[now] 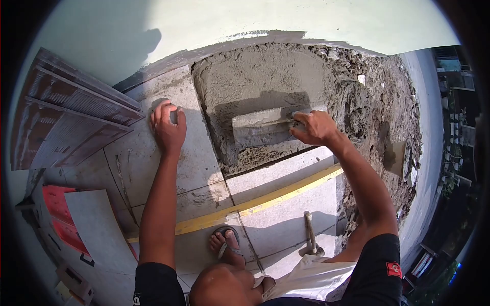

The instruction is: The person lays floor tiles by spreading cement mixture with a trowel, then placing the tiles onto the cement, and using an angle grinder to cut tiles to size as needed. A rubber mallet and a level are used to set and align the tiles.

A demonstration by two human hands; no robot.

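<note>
My right hand [315, 127] is closed around the handle of a rectangular plastering trowel [255, 125]. The trowel's mortar-smeared blade lies low over a bed of wet grey mortar [255, 66], close to the near part of the bed. My left hand [168, 130] rests on a large pale floor tile [186, 158] left of the mortar. Its fingers are curled, and a small grey patch shows between thumb and forefinger; I cannot make out what it is.
A long yellow straightedge [286, 189] lies across the tiles. Near my knee is a hammer-like tool [310, 229]. Stacked tiles [76, 112] lean on the wall [214, 20] at left, near a red-and-white box [92, 219]. Rough rubble and soil [380, 102] border the mortar at right.
</note>
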